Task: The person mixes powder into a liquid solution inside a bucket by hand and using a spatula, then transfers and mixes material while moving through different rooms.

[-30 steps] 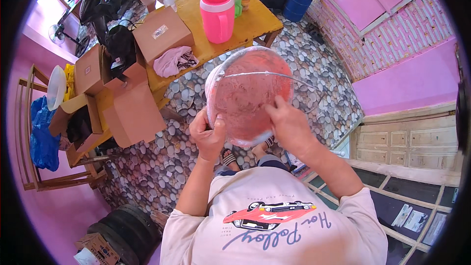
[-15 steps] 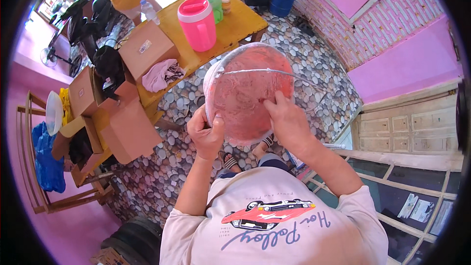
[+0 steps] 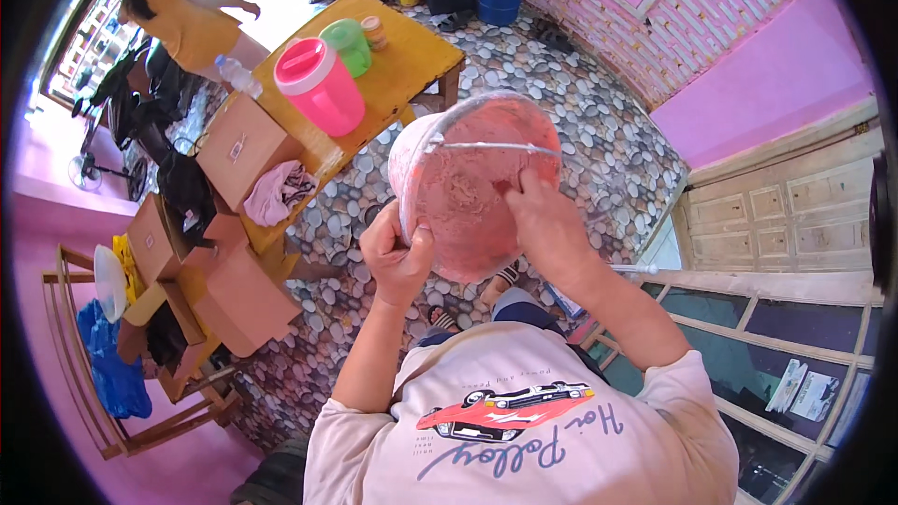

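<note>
A pink-red bucket (image 3: pixel 404 161), crusted with pale residue, is tilted so that its mouth faces me. My left hand (image 3: pixel 398 257) grips its left rim, thumb on the inside and fingers behind the wall. A thin wire handle (image 3: pixel 486 146) runs across the upper part of the opening. My right hand (image 3: pixel 547 220) reaches over the right rim, its fingers curled and pressed together against the caked inner surface. Whatever those fingertips hold, if anything, is hidden. The bucket hangs in front of me above the pebble-patterned floor (image 3: pixel 599 154).
A yellow table (image 3: pixel 402 47) carries a pink jug (image 3: pixel 323 93), a green container (image 3: pixel 348 47) and a water bottle (image 3: pixel 238 78). Cardboard boxes (image 3: pixel 245 150) and a pink cloth (image 3: pixel 276 194) lie nearer. A person in yellow (image 3: pixel 187 14) stands beyond. A wood-framed glass panel (image 3: pixel 748 355) is at my right.
The table and room have shifted left in view as I turn rightward. My right fingers have moved slightly inside the bucket, and its mouth is tilted a little differently. My left grip stays.
</note>
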`<state>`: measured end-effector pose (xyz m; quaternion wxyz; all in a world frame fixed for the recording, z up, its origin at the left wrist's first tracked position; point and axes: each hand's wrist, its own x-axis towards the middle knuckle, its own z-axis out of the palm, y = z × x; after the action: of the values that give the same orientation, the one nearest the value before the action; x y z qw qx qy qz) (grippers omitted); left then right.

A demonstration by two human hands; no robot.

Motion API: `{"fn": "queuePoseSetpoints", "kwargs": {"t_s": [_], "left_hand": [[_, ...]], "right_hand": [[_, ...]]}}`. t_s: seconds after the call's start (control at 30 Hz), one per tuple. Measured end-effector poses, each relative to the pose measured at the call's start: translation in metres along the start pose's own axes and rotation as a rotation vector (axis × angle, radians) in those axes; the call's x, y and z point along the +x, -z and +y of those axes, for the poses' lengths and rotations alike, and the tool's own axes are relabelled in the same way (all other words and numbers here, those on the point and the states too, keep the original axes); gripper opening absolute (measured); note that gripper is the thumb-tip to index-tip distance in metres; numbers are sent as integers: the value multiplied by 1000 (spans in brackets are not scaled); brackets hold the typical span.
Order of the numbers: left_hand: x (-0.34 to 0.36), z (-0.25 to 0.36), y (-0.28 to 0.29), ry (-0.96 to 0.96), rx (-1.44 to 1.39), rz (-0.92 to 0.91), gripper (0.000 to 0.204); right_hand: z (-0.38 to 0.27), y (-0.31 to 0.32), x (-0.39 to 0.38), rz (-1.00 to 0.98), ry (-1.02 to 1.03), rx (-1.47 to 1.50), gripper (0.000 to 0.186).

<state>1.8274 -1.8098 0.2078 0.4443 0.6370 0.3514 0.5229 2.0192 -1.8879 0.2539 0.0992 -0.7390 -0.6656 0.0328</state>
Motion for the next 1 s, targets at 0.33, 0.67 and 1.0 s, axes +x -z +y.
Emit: {"fn": "queuePoseSetpoints", "kwargs": {"t_s": [0.33, 0.67, 1.0], "left_hand": [[32, -4, -92, 6, 63, -104, 10], [55, -3, -206, -95, 72, -282, 8], [77, 1, -294, -207, -62, -504, 28]], "right_hand": [[95, 23, -13, 3, 6, 171, 24], [173, 19, -41, -96, 13, 16, 28], [205, 55, -75, 244, -614, 163, 23]]}}
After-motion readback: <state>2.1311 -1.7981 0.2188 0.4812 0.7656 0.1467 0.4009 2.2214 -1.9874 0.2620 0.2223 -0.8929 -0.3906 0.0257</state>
